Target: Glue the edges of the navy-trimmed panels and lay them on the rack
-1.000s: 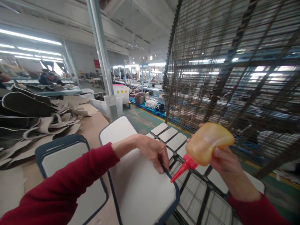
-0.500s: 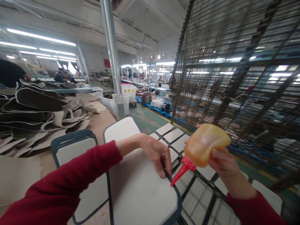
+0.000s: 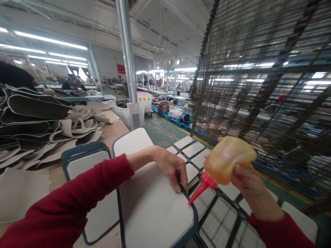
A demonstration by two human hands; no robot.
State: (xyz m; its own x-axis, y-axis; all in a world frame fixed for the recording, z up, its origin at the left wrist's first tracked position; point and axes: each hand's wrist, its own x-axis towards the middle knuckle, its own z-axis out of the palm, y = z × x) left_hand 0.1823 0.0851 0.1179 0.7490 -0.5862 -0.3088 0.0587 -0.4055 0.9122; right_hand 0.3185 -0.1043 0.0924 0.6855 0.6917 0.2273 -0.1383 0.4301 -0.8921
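A long off-white panel (image 3: 155, 213) with rounded corners and a dark blue border lies in front of me. My left hand (image 3: 172, 167) pinches the border along its right edge, fingers closed on it. In my right hand (image 3: 248, 179) is a squeeze bottle (image 3: 227, 158) of amber liquid, tipped downward and dented by the grip. Its red nozzle tip (image 3: 190, 202) meets the border near the panel's right corner, a little in front of my left fingers. Left of this panel stands a stack of similar bordered panels (image 3: 99, 220), partly covered by my left sleeve.
A wire rack (image 3: 214, 206) to the right carries several pale panels (image 3: 195, 150). Tall mesh racks (image 3: 258, 86) rise behind it. Cut felt-like pieces (image 3: 38, 110) are heaped on the table (image 3: 115, 132) at left. A metal post (image 3: 126, 51) and white bins (image 3: 143, 101) stand ahead; co-workers sit or stand at far left.
The view has shifted slightly, so the background appears a little farther right. Both hands, the bottle and its nozzle tip keep almost the same place against the panel's border.
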